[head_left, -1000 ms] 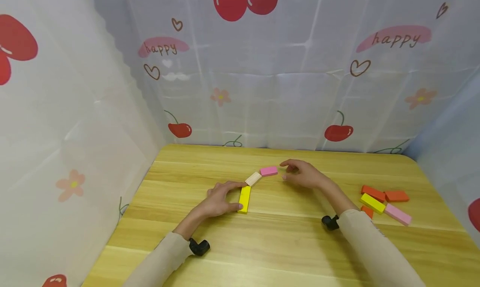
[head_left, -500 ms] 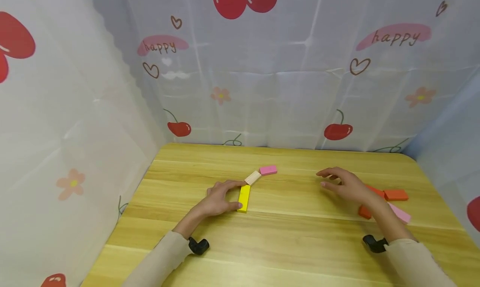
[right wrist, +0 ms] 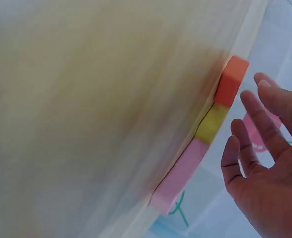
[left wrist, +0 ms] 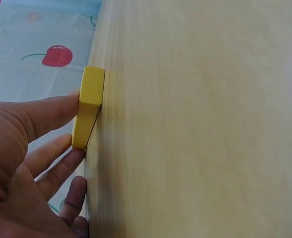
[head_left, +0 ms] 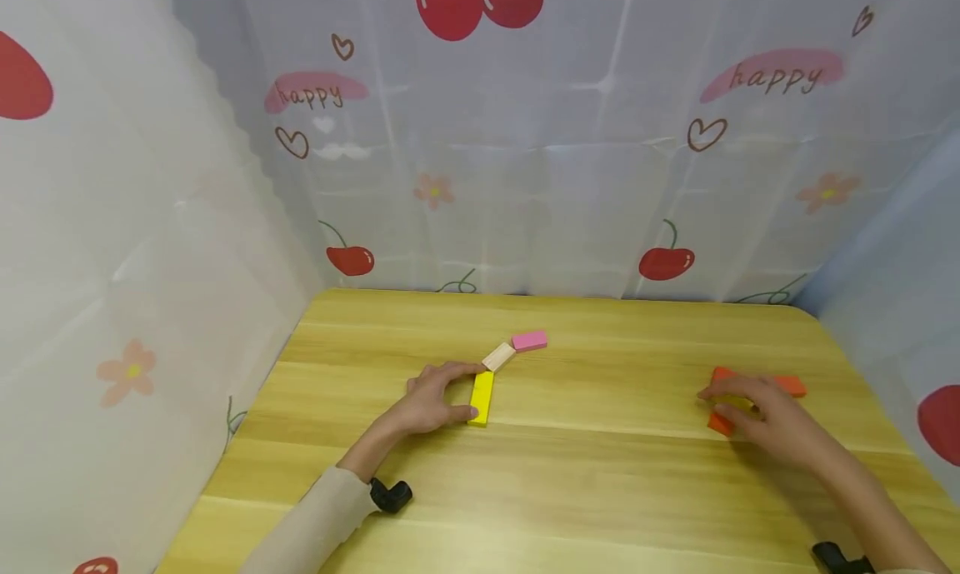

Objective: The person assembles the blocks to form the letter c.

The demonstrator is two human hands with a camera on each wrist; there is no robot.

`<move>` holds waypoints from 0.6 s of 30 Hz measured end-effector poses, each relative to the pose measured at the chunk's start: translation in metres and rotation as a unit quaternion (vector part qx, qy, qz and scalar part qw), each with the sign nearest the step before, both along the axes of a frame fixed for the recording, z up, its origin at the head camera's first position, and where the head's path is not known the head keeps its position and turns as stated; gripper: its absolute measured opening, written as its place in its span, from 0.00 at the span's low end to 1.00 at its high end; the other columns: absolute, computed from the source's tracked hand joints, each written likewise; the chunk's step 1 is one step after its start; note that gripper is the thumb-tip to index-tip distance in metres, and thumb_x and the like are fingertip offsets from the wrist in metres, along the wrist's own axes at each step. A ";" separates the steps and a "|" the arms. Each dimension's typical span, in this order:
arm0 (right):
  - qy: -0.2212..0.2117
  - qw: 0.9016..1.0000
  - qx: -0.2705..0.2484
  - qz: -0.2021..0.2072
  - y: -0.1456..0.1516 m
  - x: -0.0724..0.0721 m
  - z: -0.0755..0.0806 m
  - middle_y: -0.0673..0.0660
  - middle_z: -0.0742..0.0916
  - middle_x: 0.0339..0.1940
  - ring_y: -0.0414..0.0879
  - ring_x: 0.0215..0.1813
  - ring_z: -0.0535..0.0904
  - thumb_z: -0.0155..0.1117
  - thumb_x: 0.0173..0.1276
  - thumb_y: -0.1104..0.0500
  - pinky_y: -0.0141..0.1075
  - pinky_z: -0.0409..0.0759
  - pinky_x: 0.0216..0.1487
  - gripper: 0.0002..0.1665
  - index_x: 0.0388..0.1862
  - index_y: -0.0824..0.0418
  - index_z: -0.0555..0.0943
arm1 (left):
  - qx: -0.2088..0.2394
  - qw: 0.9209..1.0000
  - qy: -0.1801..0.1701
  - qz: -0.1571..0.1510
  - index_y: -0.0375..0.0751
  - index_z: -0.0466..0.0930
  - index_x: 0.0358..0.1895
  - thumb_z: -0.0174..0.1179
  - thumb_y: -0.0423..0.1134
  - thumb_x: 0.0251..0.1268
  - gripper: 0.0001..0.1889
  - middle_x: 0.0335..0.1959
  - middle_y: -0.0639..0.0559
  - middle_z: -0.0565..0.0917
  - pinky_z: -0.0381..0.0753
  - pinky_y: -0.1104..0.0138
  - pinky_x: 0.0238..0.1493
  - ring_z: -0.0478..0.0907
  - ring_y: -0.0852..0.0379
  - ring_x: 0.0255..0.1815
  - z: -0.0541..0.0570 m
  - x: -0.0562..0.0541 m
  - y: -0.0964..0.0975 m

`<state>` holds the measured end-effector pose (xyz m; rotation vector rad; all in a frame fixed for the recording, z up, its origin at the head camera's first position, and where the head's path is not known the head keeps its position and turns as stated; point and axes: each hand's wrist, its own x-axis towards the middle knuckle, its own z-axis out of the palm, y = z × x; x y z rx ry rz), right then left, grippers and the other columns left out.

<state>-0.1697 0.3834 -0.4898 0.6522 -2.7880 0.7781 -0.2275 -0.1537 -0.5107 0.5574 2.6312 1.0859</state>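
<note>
My left hand [head_left: 431,401] holds a yellow wooden block [head_left: 482,397] lying flat on the table, thumb at its near end and fingers at its far end. The wrist view shows the thumb on this block [left wrist: 91,87] too. A pale wood block [head_left: 498,356] and a pink block [head_left: 529,341] continue a curved row beyond it. At the right, my right hand [head_left: 768,411] hovers over a small pile, fingers loosely bent and apart from the blocks. In the right wrist view, an orange block [right wrist: 231,82], a yellow block [right wrist: 211,123] and a light pink block [right wrist: 180,174] lie beside it.
Other orange blocks [head_left: 791,386] of the pile show around the right hand, partly covered by it. The wooden table [head_left: 570,491] ends at a curtain [head_left: 540,207] with cherry prints, which also hangs along both sides.
My right hand has moved from beside the pink block in the row to above the pile at the right. The left hand has stayed on the yellow block.
</note>
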 end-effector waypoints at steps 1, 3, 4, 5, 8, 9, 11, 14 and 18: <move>0.008 1.000 -0.004 0.005 0.003 0.002 -0.001 0.53 0.92 0.50 0.27 0.52 0.75 0.74 0.67 0.72 0.30 0.79 0.38 0.20 0.54 0.54 0.90 | 0.001 1.000 -0.001 0.000 0.68 0.75 0.76 0.75 0.47 0.68 0.34 0.79 0.60 0.76 0.53 0.42 0.65 0.66 0.44 0.73 0.000 0.000 0.001; 0.016 1.000 -0.014 0.010 0.008 0.007 -0.003 0.53 0.91 0.49 0.26 0.46 0.73 0.75 0.64 0.75 0.29 0.76 0.32 0.22 0.53 0.56 0.90 | 0.004 1.000 -0.002 -0.001 0.68 0.75 0.76 0.75 0.46 0.68 0.35 0.79 0.59 0.76 0.53 0.42 0.65 0.66 0.44 0.72 0.000 0.001 0.002; 0.020 1.000 -0.016 0.009 0.009 0.008 -0.004 0.53 0.91 0.49 0.27 0.42 0.71 0.75 0.62 0.76 0.29 0.73 0.31 0.23 0.53 0.56 0.90 | 0.005 1.000 -0.002 0.000 0.68 0.75 0.76 0.75 0.46 0.68 0.35 0.79 0.59 0.76 0.52 0.42 0.64 0.66 0.44 0.72 0.000 0.001 0.001; 0.025 1.000 -0.013 0.006 0.010 0.009 -0.005 0.53 0.91 0.49 0.28 0.40 0.69 0.76 0.61 0.77 0.28 0.71 0.30 0.24 0.52 0.56 0.90 | 0.007 1.000 -0.001 -0.001 0.68 0.75 0.76 0.75 0.46 0.68 0.35 0.79 0.59 0.76 0.52 0.42 0.64 0.66 0.44 0.72 -0.001 0.001 0.001; 0.028 1.000 -0.007 -0.003 0.012 0.012 -0.007 0.50 0.91 0.46 0.33 0.35 0.64 0.77 0.58 0.77 0.29 0.64 0.30 0.26 0.51 0.55 0.90 | 0.010 1.000 0.001 -0.005 0.67 0.75 0.77 0.75 0.47 0.68 0.34 0.79 0.59 0.76 0.53 0.43 0.63 0.66 0.44 0.71 -0.002 0.001 0.001; 0.029 1.000 -0.002 -0.006 0.013 0.013 -0.007 0.49 0.90 0.43 0.34 0.34 0.63 0.78 0.57 0.77 0.30 0.62 0.32 0.26 0.51 0.54 0.90 | 0.010 1.000 0.001 -0.006 0.67 0.75 0.77 0.75 0.47 0.68 0.34 0.79 0.59 0.76 0.53 0.43 0.62 0.67 0.45 0.71 -0.002 0.000 0.001; 0.019 1.000 -0.006 -0.004 0.015 0.014 -0.007 0.49 0.86 0.35 0.33 0.31 0.60 0.78 0.57 0.77 0.30 0.62 0.29 0.26 0.51 0.54 0.90 | 0.008 1.000 0.001 -0.006 0.67 0.75 0.77 0.75 0.47 0.68 0.34 0.79 0.59 0.76 0.53 0.44 0.62 0.67 0.45 0.71 -0.002 0.000 0.001; -0.004 1.000 -0.019 -0.007 0.018 0.013 -0.005 0.48 0.78 0.30 0.30 0.27 0.59 0.77 0.59 0.76 0.30 0.63 0.26 0.25 0.54 0.58 0.89 | 0.008 1.000 -0.002 -0.005 0.67 0.75 0.77 0.75 0.47 0.68 0.34 0.79 0.59 0.76 0.52 0.44 0.63 0.67 0.44 0.71 0.000 0.001 0.001; -0.025 0.999 -0.008 -0.032 0.024 0.012 -0.004 0.51 0.84 0.39 0.27 0.30 0.69 0.79 0.62 0.70 0.29 0.71 0.29 0.22 0.56 0.62 0.88 | 0.009 1.000 -0.002 -0.003 0.67 0.75 0.77 0.75 0.47 0.68 0.34 0.79 0.58 0.76 0.52 0.43 0.63 0.67 0.44 0.70 0.000 0.002 0.001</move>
